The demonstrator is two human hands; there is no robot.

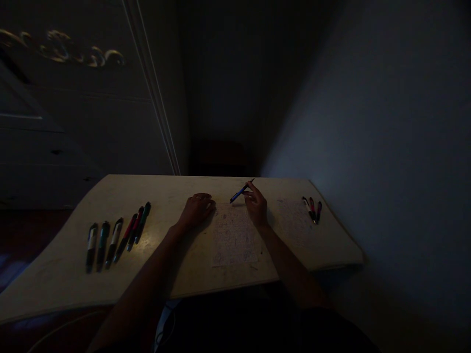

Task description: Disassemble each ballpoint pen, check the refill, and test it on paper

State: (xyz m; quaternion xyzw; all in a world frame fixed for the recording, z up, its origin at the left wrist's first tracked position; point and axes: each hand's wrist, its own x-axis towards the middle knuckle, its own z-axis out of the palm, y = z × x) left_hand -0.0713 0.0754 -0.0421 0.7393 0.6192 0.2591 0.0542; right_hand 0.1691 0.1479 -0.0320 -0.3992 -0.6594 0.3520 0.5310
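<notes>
Between the fingers of my right hand (256, 203) is a blue pen (239, 192), held at a slant above the top edge of a sheet of paper (235, 240). Dense marks cover that sheet, too dim to read. My left hand (197, 208) lies on the table by the sheet's upper left corner, its fingers stretched out and holding nothing. A second marked sheet (294, 220) is to the right of my right hand.
On the left of the pale table (162, 264) several pens (114, 240) lie in a slanting row. Three more pens (312, 210) rest near the right edge. A pale cabinet (91, 127) stands at the left, and a wall (397, 147) rises on the right.
</notes>
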